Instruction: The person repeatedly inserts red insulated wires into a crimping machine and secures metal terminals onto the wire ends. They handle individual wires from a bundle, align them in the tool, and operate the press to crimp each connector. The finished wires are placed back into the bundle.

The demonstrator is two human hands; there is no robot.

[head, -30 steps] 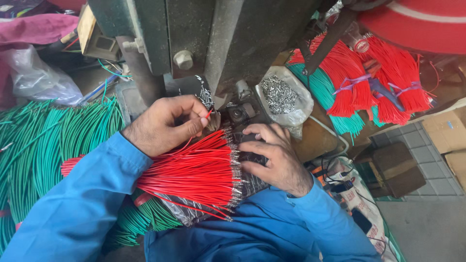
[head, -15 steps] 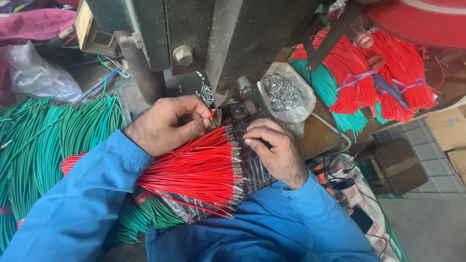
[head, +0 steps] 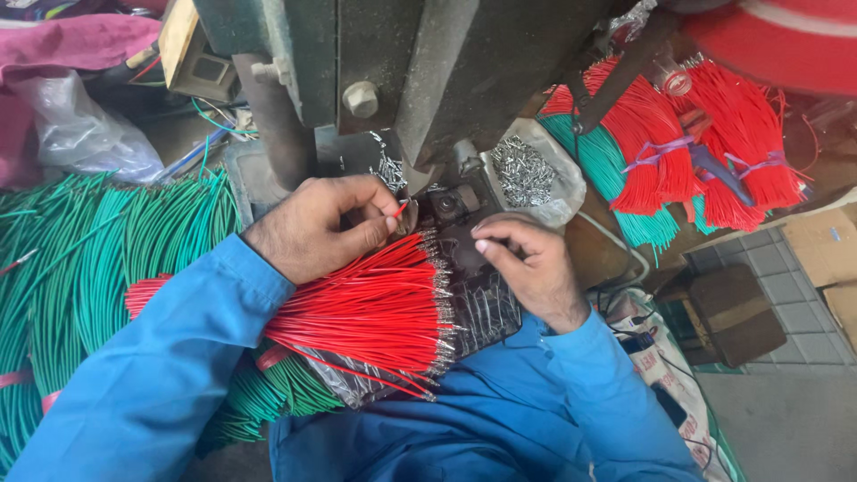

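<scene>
Red insulated wire (head: pixel 399 209) is pinched in the left hand (head: pixel 326 223), tip toward the dark metal press (head: pixel 437 203) at 12 o'clock. Right hand (head: pixel 527 263), fingers curled narrow, steadies near the die, probably guiding.

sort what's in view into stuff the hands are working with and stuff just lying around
In use:
left hand pinching one red wire at the press
right hand by the press base
loose red wire bundle on the lap
bag of metal terminals

Lying about:
green wires
tied red bundles
cardboard box
plastic bag

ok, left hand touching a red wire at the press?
Touching. The head view shows the left hand pinching a single red wire between thumb and fingertips, its end pointed at the press.
</scene>
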